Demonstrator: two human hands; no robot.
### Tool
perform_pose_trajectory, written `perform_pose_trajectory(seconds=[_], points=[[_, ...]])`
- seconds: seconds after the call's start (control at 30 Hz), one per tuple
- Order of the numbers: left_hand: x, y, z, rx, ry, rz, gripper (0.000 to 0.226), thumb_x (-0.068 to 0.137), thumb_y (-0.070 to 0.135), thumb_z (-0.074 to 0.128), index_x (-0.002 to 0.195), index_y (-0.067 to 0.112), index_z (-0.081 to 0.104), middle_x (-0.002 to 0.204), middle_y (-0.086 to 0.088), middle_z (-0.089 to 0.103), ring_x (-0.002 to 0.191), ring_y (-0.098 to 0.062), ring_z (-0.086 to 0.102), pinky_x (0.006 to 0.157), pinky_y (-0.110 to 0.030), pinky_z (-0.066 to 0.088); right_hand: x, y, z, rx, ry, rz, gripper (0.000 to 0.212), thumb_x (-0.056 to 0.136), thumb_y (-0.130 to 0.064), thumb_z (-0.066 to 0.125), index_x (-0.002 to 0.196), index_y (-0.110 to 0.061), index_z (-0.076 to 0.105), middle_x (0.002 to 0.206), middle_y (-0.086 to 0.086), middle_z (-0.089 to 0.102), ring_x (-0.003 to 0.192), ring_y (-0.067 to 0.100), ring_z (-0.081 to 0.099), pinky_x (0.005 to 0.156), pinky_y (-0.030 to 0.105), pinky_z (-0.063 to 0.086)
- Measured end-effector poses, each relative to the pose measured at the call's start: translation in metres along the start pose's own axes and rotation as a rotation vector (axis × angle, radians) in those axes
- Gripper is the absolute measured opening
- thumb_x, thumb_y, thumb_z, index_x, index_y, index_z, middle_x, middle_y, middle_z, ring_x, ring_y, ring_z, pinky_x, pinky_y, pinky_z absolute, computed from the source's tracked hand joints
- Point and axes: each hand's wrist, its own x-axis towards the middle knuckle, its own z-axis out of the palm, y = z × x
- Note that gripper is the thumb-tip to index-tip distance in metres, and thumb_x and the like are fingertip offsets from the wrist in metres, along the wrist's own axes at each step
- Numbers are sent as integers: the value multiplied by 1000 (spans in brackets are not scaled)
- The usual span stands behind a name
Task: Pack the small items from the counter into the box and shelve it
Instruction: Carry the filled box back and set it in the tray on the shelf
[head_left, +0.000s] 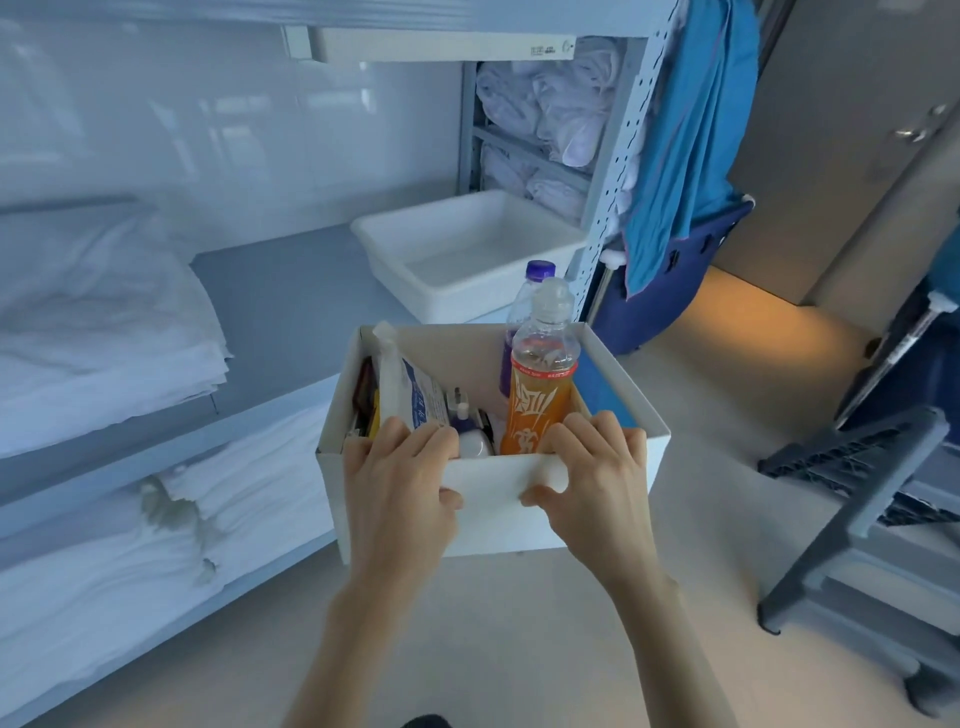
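Both hands' grip closes on the near wall of the box (493, 519): left hand (400, 480) and right hand (592, 467), fingers hooked inside, thumbs outside. Packed, it hangs over the floor (509, 634); the grey shelf (291, 291) lies ahead-left, nearer the left hand.

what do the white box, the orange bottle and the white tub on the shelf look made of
White box: likely matte paperboard, thin walls and crisp folded edges. Orange bottle: clear glossy plastic, liquid showing above a printed orange wrap. White tub: probably moulded plastic, smooth sheen, rounded rim.
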Motion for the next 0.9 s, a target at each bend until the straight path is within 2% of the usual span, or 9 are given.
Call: perform_pose_trajectory(seconds=[0.07,0.23,0.33,0.43,0.53,0.67,0.77,0.9], points=[[12,2,8,6,9,-9,56,28,3,89,64,14,48,63,3,58,64,-24,49,61,-32,34,11,10,7,17,3,-12,52,35,-26,94,70,-18,56,76,-7,58,75,11,33,69,23,15],[46,-1,31,26,18,-22,54,31,3,90,65,14,50,64,5,58,65,-22,49,60,-33,35,43,33,30,33,13,-26,53,35,-26,94,72,-19,57,77,-7,59,77,11,34,71,27,24],[70,-8,47,20,32,-23,53,31,2,90,65,14,50,65,5,59,65,-22,49,60,-33,36,64,47,50,43,15,-45,52,36,-26,94,72,-19,57,77,-6,59,77,11,33,72,23,16],[101,-17,66,7,48,-24,53,29,2,90,64,13,51,64,3,60,64,-23,50,61,-32,36,94,61,69,-4,4,-58,52,35,-32,94,72,-19,59,76,-8,59,76,10,33,70,27,26],[137,-25,83,0,50,-31,52,29,3,90,63,13,52,63,4,60,64,-23,50,61,-33,37,129,75,87,-13,5,-75,54,34,-34,94,73,-20,60,77,-8,59,76,11,33,66,28,30],[187,-38,102,0,80,-12,53,28,4,91,65,13,54,66,4,63,66,-24,54,62,-33,36,174,91,111,11,32,-72,54,32,-29,93,70,-19,57,74,-8,56,74,11,33,67,27,27],[218,-50,115,8,106,16,53,28,3,91,66,13,56,67,5,63,66,-25,55,61,-34,37,202,99,129,40,73,-76,53,33,-24,93,68,-18,53,72,-7,53,73,13,33,65,26,18],[251,-60,132,22,116,13,51,31,4,92,69,12,59,71,1,67,68,-26,57,62,-34,38,232,110,149,61,107,-81,54,33,-21,92,68,-17,51,70,-6,53,73,15,34,65,28,18]])
